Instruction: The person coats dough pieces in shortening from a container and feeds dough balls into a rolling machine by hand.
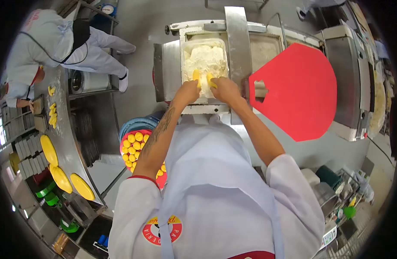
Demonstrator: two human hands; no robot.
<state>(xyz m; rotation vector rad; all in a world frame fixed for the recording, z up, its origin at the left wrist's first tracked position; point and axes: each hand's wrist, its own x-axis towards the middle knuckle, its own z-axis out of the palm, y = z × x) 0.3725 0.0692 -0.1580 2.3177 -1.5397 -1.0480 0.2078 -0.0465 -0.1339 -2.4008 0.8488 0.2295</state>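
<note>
Both hands are over a white tub (227, 52) filled with a pale, creamy mass (205, 58). My left hand (188, 91) is closed around a yellow piece (196, 77) whose end points into the mass. In my right hand (224, 90), fingers curled, is another yellow piece (210, 79), close beside the first. Both pieces touch or nearly touch the creamy surface near the tub's front end. Left of my left forearm, a red tray (125, 149) holds several round yellow pieces (136, 144).
A large red board (300, 93) lies right of the tub, past a metal plate (238, 47). At the left, a co-worker (47, 39) bends over a steel table (71, 138) bearing yellow pieces and flat yellow ovals (60, 179). Blue tubs (140, 124) stand below my left forearm.
</note>
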